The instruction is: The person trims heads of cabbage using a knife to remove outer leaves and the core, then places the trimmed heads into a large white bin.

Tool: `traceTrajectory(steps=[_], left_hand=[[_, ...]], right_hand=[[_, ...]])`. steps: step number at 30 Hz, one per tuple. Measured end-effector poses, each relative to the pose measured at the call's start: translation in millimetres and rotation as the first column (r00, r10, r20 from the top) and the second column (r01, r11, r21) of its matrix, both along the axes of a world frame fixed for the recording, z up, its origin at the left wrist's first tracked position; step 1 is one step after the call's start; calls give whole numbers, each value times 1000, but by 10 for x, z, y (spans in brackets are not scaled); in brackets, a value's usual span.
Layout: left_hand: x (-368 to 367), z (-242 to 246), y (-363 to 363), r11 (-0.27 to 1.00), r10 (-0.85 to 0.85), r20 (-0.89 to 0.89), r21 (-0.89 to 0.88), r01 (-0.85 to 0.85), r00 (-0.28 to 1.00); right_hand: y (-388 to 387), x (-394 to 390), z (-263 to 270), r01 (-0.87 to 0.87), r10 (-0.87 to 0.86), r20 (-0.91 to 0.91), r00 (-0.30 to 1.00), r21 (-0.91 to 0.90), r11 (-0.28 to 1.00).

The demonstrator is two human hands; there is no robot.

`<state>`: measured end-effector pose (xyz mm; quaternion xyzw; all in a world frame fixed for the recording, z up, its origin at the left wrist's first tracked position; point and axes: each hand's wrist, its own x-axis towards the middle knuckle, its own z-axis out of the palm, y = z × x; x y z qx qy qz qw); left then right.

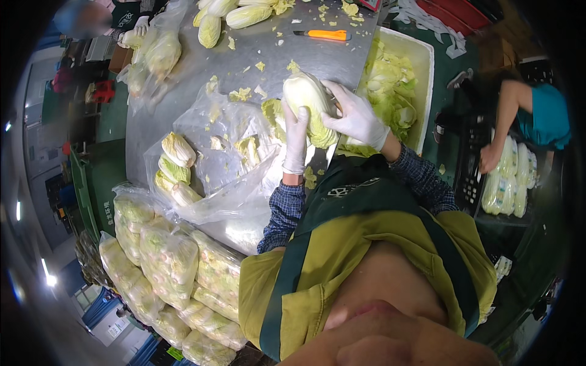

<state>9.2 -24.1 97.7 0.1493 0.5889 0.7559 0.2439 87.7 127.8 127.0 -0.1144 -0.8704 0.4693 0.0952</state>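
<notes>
A pale napa cabbage (304, 98) is held between my two white-gloved hands above the steel table's right edge. My left hand (295, 137) supports its lower left side, with the thumb raised against it. On the upper right side, my right hand (355, 110) grips it near the base; what lies under those fingers is partly hidden. Loose outer leaves touch the cabbage on the left. More napa cabbages (178, 150) lie in an open clear plastic bag (229, 183) on the table. An orange utility knife (327, 34) lies farther back.
A white foam bin (430, 91) of cabbage leaves adjoins the table on the right. Whole cabbages (249, 16) lie at the back. Bagged cabbages (169, 261) are stacked at lower left. Co-workers stand at upper left and at right, one beside a black crate (469, 169).
</notes>
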Motion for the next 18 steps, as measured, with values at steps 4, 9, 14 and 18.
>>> traceTrajectory(steps=[4, 9, 14, 18], left_hand=[[-40, -143, 0, 980, 55, -210, -178, -94, 976], [-100, -188, -17, 988, 91, -152, -110, -109, 984], [-134, -273, -88, 985, -53, 234, 172, 13, 971], [-179, -295, -198, 820, -314, 655, 552, -152, 687]], right_hand=[[-84, -67, -36, 76, -75, 59, 995, -18, 997], [-5, -184, -136, 47, -49, 34, 998, 48, 998], [354, -310, -117, -11, 29, 203, 979, -88, 996], [870, -227, -836, 93, -93, -14, 996, 93, 991]])
